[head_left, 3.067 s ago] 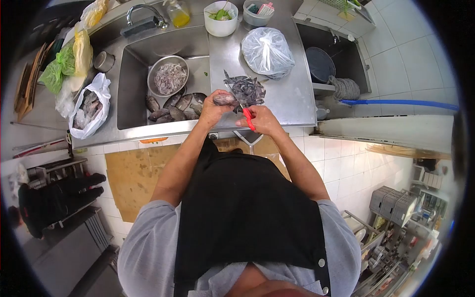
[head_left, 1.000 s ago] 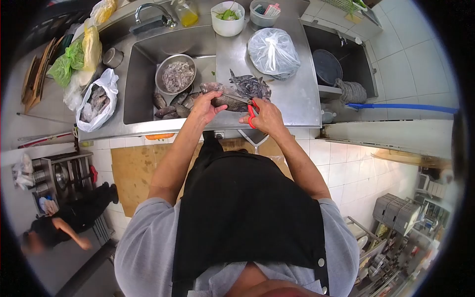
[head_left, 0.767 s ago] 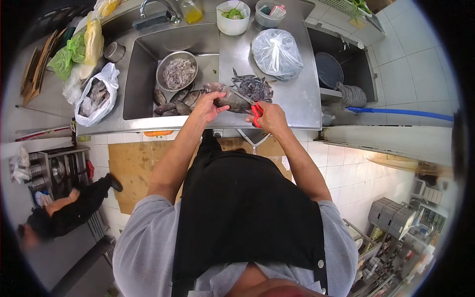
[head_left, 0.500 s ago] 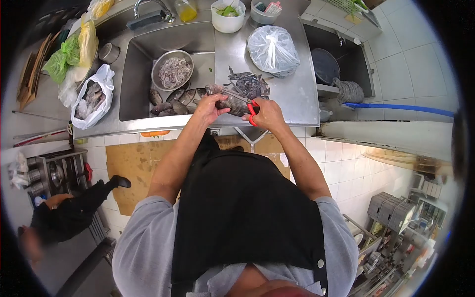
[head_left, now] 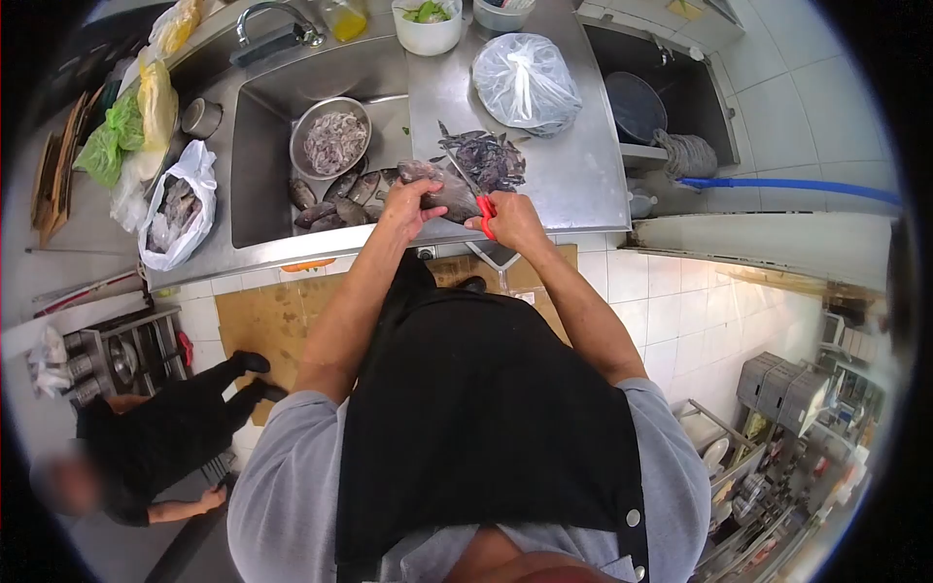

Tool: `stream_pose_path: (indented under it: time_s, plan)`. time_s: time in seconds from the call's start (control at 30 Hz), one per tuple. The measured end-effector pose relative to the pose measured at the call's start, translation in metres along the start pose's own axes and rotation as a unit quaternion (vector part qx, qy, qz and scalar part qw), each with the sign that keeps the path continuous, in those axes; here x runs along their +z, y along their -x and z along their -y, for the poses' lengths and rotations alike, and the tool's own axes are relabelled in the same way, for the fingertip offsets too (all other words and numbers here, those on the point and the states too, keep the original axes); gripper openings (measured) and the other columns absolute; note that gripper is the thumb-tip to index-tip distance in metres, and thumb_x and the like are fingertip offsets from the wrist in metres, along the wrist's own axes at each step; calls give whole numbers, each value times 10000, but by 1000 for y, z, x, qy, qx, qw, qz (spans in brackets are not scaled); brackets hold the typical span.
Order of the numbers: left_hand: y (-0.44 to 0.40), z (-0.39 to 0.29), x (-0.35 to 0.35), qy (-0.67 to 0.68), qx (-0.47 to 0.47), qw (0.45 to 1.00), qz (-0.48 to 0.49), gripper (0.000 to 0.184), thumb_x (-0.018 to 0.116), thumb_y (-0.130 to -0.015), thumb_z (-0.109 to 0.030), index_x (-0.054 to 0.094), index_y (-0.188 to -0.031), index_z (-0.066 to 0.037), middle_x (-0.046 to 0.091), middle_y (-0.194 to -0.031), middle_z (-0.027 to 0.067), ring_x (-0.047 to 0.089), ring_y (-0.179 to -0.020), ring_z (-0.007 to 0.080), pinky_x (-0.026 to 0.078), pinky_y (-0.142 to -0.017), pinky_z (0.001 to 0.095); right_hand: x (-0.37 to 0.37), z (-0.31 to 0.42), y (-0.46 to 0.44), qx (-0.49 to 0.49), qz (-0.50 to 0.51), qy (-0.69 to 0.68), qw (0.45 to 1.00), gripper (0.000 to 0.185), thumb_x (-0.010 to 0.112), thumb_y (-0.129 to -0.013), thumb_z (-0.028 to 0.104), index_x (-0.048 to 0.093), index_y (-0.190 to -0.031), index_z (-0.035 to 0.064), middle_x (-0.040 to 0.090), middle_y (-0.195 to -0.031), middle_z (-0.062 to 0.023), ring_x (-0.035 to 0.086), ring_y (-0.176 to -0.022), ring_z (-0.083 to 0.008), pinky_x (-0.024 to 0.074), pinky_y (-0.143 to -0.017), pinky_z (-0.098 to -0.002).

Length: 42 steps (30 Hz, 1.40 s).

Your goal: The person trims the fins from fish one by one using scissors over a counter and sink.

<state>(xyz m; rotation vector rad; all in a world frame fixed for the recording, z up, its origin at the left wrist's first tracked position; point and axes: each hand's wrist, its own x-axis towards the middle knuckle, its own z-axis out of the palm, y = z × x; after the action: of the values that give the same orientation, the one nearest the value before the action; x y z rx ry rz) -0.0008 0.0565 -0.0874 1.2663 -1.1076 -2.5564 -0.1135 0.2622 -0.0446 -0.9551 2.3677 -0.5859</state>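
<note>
Grey fish (head_left: 449,197) gripped beside red-handled scissors (head_left: 487,217)

The left hand (head_left: 408,206) is clamped on the fish, its fingers bent over the upper side and its thumb, apart from them, along the near side. The right hand (head_left: 515,223) is closed around the scissors' red handles, its fingers gathered at the loops. The metal blades point up and to the left, along the fish's far side; whether they are parted or together, I cannot tell.

The fish is dark grey and paler towards its left end. It is held near the front edge of the steel counter (head_left: 583,185), where the counter meets the sink (head_left: 262,146). Fine detail on its skin is too small to make out.

Just beyond the blades, a heap of dark, pointed trimmings (head_left: 493,160) lies on the counter. Behind that sits a knotted clear plastic bag (head_left: 527,83), with a white tub (head_left: 428,41) of green leaves farther back, to the left.

In the sink, several more fish (head_left: 352,210) lie near the front wall, beside a metal bowl (head_left: 294,148) of pale, greyish pieces. Left of the sink, an open white bag (head_left: 163,241) holds more grey matter.

At lower left, another person (head_left: 160,432) in dark clothes is well apart from the counter.
</note>
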Motion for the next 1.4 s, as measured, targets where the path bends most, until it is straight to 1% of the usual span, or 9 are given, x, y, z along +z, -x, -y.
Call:
stream_pose_path:
  time_s: [0.1,0.23,0.33,0.53,0.8,0.87,0.97,1.17,1.4]
  plan:
    - [4,-12,-6,32,23,999,-11,327,781,-884,-111,623,-1167,-153,672,-1080,13,672,-1005,187,650,-694,369,-6,-18,16,23,-40,-111,993,632,904,-728,570,655,-870,8,698,-809,-207,691,-786,-371,539,-736,-453]
    - [-6,-28,-23,194,48,979,-47,189,771,-923,-137,691,-1093,-154,694,-1092,-20,671,-1023,160,626,-781,313,-14,-33,41,57,-9,-152,987,618,906,-746,556,656,-882,8,684,-770,-140,668,-750,-297,533,-729,-425]
    - [-2,-32,-20,252,65,964,-52,150,758,-947,-155,707,-1088,-149,708,-1122,-27,672,-1029,145,630,-786,311,-5,-23,50,81,155,-321,931,579,901,-806,500,682,-994,-2,661,-831,-67,628,-704,-138,514,-620,-328]
    - [18,-18,0,218,48,973,-53,153,756,-949,-155,696,-1088,-143,696,-1117,-20,665,-1039,150,627,-786,316,-1,-6,19,112,131,-498,850,480,884,-867,364,672,-1100,3,638,-834,-45,586,-615,-113,482,-549,-282]
    - [23,-10,-6,170,64,982,-47,188,761,-937,-137,663,-1098,-134,666,-1121,1,645,-1057,175,628,-787,373,-14,1,24,124,129,-457,872,405,895,-860,292,688,-1064,10,628,-751,-28,569,-579,-106,455,-515,-277]
    - [26,-18,-4,164,66,981,-75,219,747,-909,-55,648,-1100,-99,672,-1103,46,676,-986,211,657,-656,383,-16,3,26,130,136,-428,884,402,896,-859,290,691,-1062,11,632,-740,-30,567,-576,-104,451,-515,-276]
    - [23,-25,-6,114,76,987,-84,321,758,-888,-57,592,-1160,-95,665,-1098,78,681,-945,221,658,-592,350,-6,-3,25,133,138,-402,896,393,901,-852,287,700,-1047,11,643,-727,-36,563,-559,-103,442,-509,-276]
    - [24,-36,0,12,36,997,-62,406,745,-894,-60,555,-1245,-135,656,-1116,50,682,-963,201,657,-617,368,-5,-4,17,127,118,-428,887,369,909,-838,283,719,-1007,15,625,-673,-20,557,-525,-110,432,-489,-279]
    - [0,-43,5,17,58,996,-69,432,745,-894,-51,548,-1271,-124,659,-1124,64,685,-972,213,662,-596,352,1,-7,42,151,107,-424,887,337,905,-844,286,707,-908,21,622,-661,-19,563,-512,-110,425,-465,-283]
